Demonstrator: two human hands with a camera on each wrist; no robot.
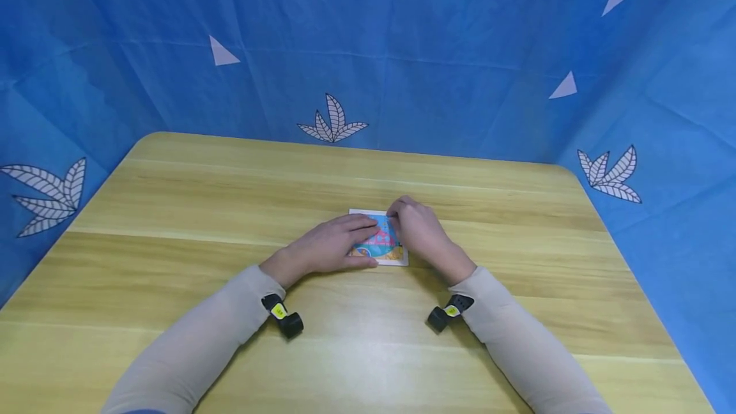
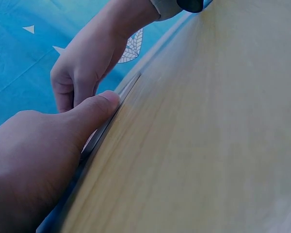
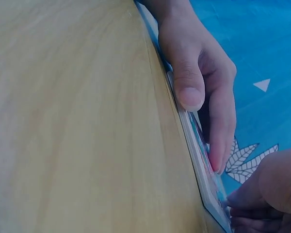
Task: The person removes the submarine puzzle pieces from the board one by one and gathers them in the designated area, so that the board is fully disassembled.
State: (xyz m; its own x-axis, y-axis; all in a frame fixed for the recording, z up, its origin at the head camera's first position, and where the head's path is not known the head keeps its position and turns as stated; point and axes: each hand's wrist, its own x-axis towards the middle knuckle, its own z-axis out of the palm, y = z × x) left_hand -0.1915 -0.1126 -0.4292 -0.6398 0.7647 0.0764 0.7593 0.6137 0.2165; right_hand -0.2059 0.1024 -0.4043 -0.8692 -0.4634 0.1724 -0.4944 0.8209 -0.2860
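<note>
A small flat picture board with a white border and a blue, pink and orange picture lies on the wooden table. My left hand rests on its left part, fingers stretched over the picture and thumb along the near edge. In the right wrist view, the thumb of the left hand lies on the board's edge. My right hand is at the board's upper right corner, its bent fingertips down at the picture. Whether those fingertips pinch anything I cannot tell; the hand hides part of the picture's right side.
The wooden table extends around the board on all sides. Behind it hangs a blue cloth with white triangles and leaf shapes. A black wrist strap with a small camera is on each sleeve, the left one and the right one.
</note>
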